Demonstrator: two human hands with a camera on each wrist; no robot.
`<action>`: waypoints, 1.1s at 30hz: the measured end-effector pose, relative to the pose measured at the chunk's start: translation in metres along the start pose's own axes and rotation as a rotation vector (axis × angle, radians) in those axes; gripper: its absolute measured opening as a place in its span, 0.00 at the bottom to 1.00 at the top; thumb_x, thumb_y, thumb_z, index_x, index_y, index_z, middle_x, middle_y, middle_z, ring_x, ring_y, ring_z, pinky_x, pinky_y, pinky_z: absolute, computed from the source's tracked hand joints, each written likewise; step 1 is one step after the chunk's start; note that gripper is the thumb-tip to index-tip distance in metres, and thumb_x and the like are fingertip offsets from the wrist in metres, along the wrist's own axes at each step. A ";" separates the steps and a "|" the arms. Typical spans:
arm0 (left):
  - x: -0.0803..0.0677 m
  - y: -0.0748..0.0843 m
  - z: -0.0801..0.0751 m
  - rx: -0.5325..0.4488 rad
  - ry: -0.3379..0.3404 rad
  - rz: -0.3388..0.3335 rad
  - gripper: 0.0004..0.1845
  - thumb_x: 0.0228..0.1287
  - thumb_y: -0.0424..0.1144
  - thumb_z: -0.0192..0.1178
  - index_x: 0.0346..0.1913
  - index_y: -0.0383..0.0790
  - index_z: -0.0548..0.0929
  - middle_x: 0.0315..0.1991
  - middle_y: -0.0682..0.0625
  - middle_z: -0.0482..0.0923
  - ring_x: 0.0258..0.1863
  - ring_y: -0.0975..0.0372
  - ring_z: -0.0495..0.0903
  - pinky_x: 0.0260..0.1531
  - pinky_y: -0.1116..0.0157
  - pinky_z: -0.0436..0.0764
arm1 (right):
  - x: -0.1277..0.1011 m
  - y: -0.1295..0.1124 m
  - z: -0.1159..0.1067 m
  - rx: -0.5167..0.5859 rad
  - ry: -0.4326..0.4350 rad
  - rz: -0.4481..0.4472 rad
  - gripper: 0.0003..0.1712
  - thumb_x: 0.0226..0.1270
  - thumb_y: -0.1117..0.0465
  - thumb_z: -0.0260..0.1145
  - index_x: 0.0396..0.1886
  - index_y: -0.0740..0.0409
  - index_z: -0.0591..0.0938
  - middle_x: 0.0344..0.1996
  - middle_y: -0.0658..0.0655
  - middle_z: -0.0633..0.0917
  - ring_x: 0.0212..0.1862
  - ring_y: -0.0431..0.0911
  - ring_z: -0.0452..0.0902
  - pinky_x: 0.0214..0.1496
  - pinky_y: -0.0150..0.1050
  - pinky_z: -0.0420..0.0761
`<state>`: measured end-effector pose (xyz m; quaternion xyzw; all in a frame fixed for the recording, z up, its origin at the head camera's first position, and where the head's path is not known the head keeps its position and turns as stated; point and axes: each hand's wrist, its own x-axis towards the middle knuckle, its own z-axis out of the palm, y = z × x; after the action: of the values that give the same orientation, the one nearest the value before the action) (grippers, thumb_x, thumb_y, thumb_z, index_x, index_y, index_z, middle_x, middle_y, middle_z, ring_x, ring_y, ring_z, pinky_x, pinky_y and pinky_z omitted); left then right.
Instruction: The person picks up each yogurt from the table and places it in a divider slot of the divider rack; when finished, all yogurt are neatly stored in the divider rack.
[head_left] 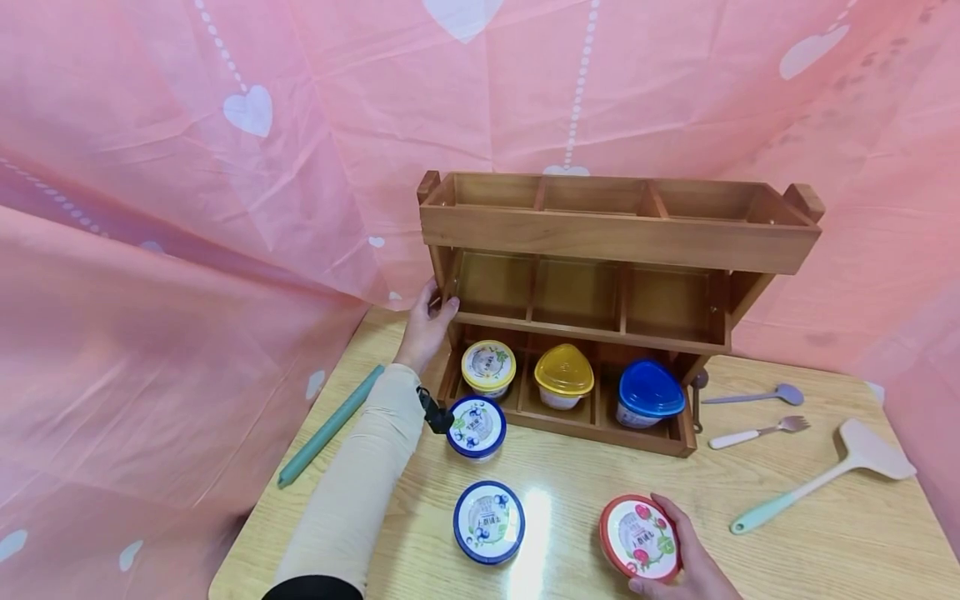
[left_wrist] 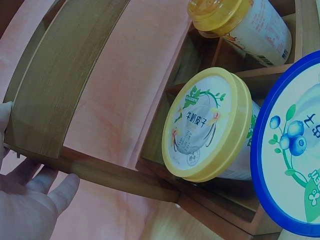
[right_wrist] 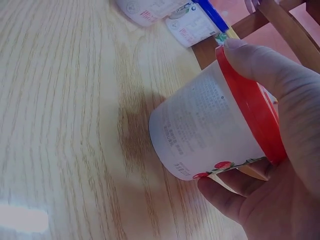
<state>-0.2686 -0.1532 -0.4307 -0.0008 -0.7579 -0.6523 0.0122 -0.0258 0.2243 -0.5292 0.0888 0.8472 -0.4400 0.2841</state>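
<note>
A three-tier wooden rack (head_left: 615, 237) stands at the back of the table. My left hand (head_left: 429, 321) grips its left side post; in the left wrist view the fingers (left_wrist: 30, 200) lie against a wooden bar (left_wrist: 60, 80). The bottom tier holds a yellow-rimmed cup (head_left: 488, 367) (left_wrist: 207, 130), a yellow-lidded cup (head_left: 563, 371) and a blue-lidded cup (head_left: 649, 390). Two blue-rimmed cups (head_left: 476, 427) (head_left: 488, 521) stand in front of the rack. At the table's front my right hand (head_left: 678, 546) (right_wrist: 295, 115) grips a red-lidded cup (head_left: 640, 537) (right_wrist: 200, 130), tilted on its side.
A green stick (head_left: 330, 425) lies along the table's left edge. A spoon (head_left: 753, 396), a fork (head_left: 757, 432) and a spatula (head_left: 825, 475) lie at the right. Pink cloth (head_left: 187, 250) hangs behind and to the left. The rack's upper two tiers hold nothing.
</note>
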 end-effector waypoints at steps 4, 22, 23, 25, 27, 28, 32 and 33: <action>0.000 0.001 -0.001 -0.004 -0.004 -0.005 0.33 0.75 0.45 0.53 0.78 0.54 0.55 0.75 0.46 0.59 0.72 0.51 0.63 0.71 0.55 0.67 | -0.004 -0.006 -0.002 -0.013 0.015 0.003 0.70 0.48 0.43 0.79 0.77 0.55 0.41 0.71 0.72 0.56 0.66 0.68 0.61 0.60 0.66 0.72; -0.004 0.008 -0.001 -0.020 -0.009 -0.024 0.33 0.76 0.44 0.52 0.78 0.53 0.54 0.75 0.46 0.58 0.73 0.51 0.62 0.72 0.54 0.65 | -0.034 -0.063 -0.047 -0.127 0.300 -0.373 0.65 0.53 0.51 0.79 0.79 0.52 0.45 0.67 0.68 0.65 0.61 0.52 0.68 0.46 0.27 0.78; -0.006 0.012 -0.002 -0.025 -0.015 -0.031 0.33 0.76 0.43 0.52 0.78 0.52 0.54 0.76 0.45 0.57 0.73 0.50 0.61 0.72 0.54 0.64 | -0.035 -0.066 -0.049 -0.133 0.326 -0.403 0.65 0.52 0.51 0.79 0.79 0.52 0.45 0.66 0.67 0.65 0.60 0.46 0.67 0.46 0.25 0.77; -0.011 0.020 -0.002 -0.031 -0.025 -0.041 0.33 0.76 0.42 0.52 0.78 0.50 0.53 0.76 0.44 0.57 0.74 0.49 0.60 0.73 0.53 0.63 | -0.036 -0.073 -0.056 -0.133 0.371 -0.463 0.64 0.51 0.54 0.80 0.79 0.51 0.46 0.66 0.66 0.66 0.57 0.33 0.65 0.44 0.19 0.74; -0.015 0.026 -0.003 -0.036 -0.034 -0.045 0.33 0.76 0.40 0.52 0.78 0.48 0.52 0.76 0.42 0.56 0.74 0.48 0.59 0.73 0.52 0.63 | -0.036 -0.080 -0.064 -0.123 0.413 -0.528 0.64 0.50 0.57 0.80 0.78 0.50 0.48 0.65 0.65 0.67 0.53 0.25 0.62 0.45 0.15 0.72; -0.017 0.029 -0.003 -0.034 -0.039 -0.044 0.34 0.76 0.40 0.51 0.79 0.47 0.52 0.76 0.42 0.56 0.74 0.47 0.59 0.73 0.52 0.63 | -0.036 -0.084 -0.068 -0.115 0.425 -0.558 0.64 0.50 0.59 0.80 0.79 0.49 0.48 0.64 0.64 0.67 0.52 0.23 0.61 0.45 0.14 0.71; -0.020 0.032 -0.003 -0.023 -0.048 -0.044 0.34 0.76 0.39 0.51 0.79 0.47 0.51 0.76 0.41 0.55 0.74 0.47 0.59 0.73 0.53 0.63 | -0.035 -0.098 -0.083 -0.097 0.464 -0.655 0.65 0.49 0.65 0.80 0.79 0.47 0.48 0.63 0.58 0.66 0.54 0.24 0.63 0.48 0.11 0.68; -0.017 0.027 -0.003 -0.024 -0.046 -0.039 0.34 0.76 0.41 0.51 0.79 0.48 0.51 0.76 0.42 0.55 0.74 0.48 0.59 0.73 0.53 0.63 | -0.034 -0.102 -0.087 -0.095 0.472 -0.669 0.65 0.49 0.66 0.80 0.79 0.48 0.48 0.63 0.59 0.66 0.54 0.25 0.63 0.49 0.11 0.68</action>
<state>-0.2509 -0.1519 -0.4039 -0.0011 -0.7501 -0.6611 -0.0182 -0.0739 0.2367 -0.4003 -0.1063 0.8907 -0.4360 -0.0730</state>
